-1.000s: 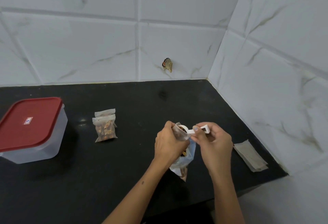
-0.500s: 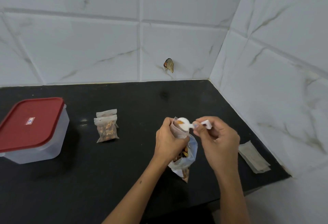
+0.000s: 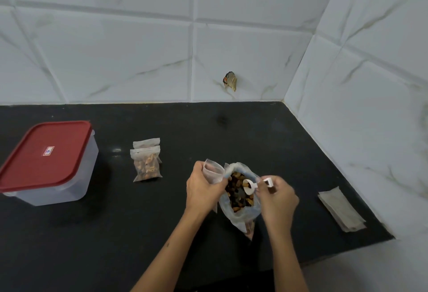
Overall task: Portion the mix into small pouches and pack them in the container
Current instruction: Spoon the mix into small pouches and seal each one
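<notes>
Two filled pouches (image 3: 146,164) lie left of the hands, near the lidded container (image 3: 49,161). The left hand (image 3: 203,187) grips an open small pouch (image 3: 214,172), apparently empty. The right hand (image 3: 276,199) pinches a white scoop (image 3: 250,186) inside the mix bag (image 3: 239,195).

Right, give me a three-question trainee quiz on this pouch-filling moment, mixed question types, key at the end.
1. True or false: the red lid is on the container.
2. Multiple choice: the white scoop in the right hand is
A. over the open mix bag
B. lying on the counter
C. inside the container
3. Fill in: the left hand holds an open small ____.

Key: 1 true. 2 A. 3 pouch; filled pouches lie near the container, and flat empty pouches lie at the right.
</notes>
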`<state>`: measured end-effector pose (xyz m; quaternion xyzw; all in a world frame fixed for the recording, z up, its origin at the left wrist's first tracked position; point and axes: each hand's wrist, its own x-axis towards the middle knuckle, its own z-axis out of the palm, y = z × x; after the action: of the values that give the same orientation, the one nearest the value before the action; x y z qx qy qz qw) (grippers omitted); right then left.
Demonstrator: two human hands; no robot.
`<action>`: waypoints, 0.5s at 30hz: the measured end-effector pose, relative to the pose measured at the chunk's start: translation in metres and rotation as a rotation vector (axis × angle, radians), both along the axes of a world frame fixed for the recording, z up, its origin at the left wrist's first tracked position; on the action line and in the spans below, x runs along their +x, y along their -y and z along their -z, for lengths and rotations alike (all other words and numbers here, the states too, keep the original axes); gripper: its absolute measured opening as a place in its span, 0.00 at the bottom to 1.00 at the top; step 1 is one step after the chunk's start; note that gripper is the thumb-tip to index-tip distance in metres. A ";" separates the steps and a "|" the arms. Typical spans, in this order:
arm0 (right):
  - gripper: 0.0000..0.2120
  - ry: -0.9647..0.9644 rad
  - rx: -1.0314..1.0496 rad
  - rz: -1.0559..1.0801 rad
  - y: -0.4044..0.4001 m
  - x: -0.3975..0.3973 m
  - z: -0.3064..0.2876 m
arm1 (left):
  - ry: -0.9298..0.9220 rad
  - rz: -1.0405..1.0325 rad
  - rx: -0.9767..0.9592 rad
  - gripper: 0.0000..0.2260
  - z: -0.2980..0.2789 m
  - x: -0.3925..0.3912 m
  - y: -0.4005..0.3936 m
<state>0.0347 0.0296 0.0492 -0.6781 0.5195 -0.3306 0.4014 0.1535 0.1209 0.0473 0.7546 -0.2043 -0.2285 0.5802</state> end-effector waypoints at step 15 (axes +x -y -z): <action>0.02 -0.207 -0.007 -0.349 0.005 0.008 0.005 | -0.425 0.061 0.029 0.22 0.026 -0.003 0.003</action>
<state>0.0424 0.0244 0.0446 -0.7896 0.4313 -0.1864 0.3947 0.1507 0.1176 0.0216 0.6913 -0.0970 -0.4028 0.5920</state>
